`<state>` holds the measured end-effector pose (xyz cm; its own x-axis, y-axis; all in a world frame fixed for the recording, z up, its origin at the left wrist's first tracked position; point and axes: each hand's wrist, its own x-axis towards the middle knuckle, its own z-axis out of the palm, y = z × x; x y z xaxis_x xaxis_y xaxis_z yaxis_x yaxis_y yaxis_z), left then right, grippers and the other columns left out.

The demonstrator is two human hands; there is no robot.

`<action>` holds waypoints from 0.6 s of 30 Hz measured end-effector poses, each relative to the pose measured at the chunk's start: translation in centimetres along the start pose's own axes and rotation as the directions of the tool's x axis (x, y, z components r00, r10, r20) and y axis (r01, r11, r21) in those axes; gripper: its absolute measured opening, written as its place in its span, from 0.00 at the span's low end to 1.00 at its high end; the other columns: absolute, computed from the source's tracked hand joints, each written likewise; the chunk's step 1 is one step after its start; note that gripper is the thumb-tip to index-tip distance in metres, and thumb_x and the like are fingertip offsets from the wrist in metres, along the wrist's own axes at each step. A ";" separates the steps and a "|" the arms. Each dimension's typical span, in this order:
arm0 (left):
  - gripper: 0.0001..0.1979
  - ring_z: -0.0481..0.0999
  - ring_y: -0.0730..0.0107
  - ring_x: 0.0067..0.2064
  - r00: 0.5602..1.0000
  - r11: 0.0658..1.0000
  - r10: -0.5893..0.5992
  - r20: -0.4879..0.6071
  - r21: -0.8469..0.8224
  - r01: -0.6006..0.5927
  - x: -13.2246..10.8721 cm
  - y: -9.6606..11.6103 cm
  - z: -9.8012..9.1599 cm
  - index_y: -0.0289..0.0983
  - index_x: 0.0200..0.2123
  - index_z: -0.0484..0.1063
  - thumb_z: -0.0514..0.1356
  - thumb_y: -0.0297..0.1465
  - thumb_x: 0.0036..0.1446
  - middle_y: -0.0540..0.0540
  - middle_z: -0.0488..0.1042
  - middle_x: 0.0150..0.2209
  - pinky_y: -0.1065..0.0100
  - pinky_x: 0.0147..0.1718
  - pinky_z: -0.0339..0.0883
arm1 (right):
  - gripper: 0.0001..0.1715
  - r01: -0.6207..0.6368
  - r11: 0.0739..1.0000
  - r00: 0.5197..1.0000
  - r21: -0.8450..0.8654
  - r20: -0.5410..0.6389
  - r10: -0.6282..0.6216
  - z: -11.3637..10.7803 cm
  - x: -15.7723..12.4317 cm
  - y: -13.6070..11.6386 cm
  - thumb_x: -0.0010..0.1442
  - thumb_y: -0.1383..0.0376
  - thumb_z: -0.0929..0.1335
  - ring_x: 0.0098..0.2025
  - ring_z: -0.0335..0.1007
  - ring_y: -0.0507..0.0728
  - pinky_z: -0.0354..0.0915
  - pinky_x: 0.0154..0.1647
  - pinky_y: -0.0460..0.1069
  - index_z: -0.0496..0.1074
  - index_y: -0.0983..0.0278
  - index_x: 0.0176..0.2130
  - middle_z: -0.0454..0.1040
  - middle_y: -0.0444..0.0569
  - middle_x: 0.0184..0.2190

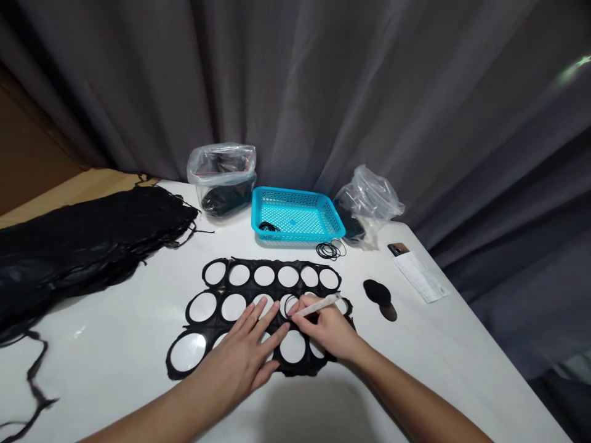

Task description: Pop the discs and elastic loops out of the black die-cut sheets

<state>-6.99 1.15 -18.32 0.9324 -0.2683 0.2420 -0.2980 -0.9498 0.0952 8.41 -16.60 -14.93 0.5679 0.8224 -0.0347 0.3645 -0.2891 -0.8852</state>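
1. Head view: right hand (333,329) pinches a white tool (316,306) in a narrow grip.
2. Left hand (252,351) lies spread, gripping nothing, on a holed black sheet (212,333), lower centre.
3. Work appears partway: one thin ring (285,304) seems unfinished, loose rings (327,251) lie mid-frame.

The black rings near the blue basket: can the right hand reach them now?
Probably yes: only the flat black sheet lies before the rings, though the right hand holds a pale tool.

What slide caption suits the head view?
Left fingers rest on rows of joined black rings; right fingers hold a white tool.
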 end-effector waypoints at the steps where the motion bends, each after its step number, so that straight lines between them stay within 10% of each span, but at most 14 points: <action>1: 0.30 0.50 0.41 0.70 1.000 1.000 -0.001 -0.003 -0.003 0.001 0.0 0.0 0.0 0.43 0.67 0.59 0.61 0.38 0.63 0.39 0.50 0.71 0.45 0.65 0.51 | 0.05 0.005 1.000 1.000 -0.019 -0.004 -0.005 0.1 0.0 0.0 0.62 0.68 0.67 0.40 0.69 0.55 0.62 0.43 0.49 0.71 0.62 0.33 0.75 0.44 0.35; 11: 0.33 0.51 0.39 0.70 1.000 1.000 0.023 -0.001 0.017 -0.023 0.0 -0.1 -0.1 0.43 0.67 0.58 0.63 0.38 0.61 0.36 0.51 0.71 0.45 0.63 0.53 | 0.07 0.189 0.972 0.982 -0.137 0.047 -0.184 -0.4 -0.3 -0.2 0.66 0.69 0.66 0.42 0.69 0.55 0.63 0.44 0.49 0.69 0.62 0.34 0.76 0.47 0.39; 18: 0.33 0.48 0.38 0.71 1.000 1.000 0.016 0.026 -0.010 -0.015 0.0 0.0 -0.2 0.43 0.68 0.58 0.63 0.34 0.60 0.37 0.47 0.72 0.44 0.64 0.52 | 0.07 0.505 0.655 0.855 -0.563 0.222 -0.469 0.4 -1.1 0.6 0.66 0.71 0.65 0.47 0.68 0.62 0.61 0.48 0.56 0.70 0.65 0.44 0.75 0.57 0.49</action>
<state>-7.07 1.15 -18.12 0.9326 -0.2871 0.2187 -0.3143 -0.9439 0.1011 7.74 -17.45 -15.62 0.1512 0.9473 0.2824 0.9405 -0.0499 -0.3361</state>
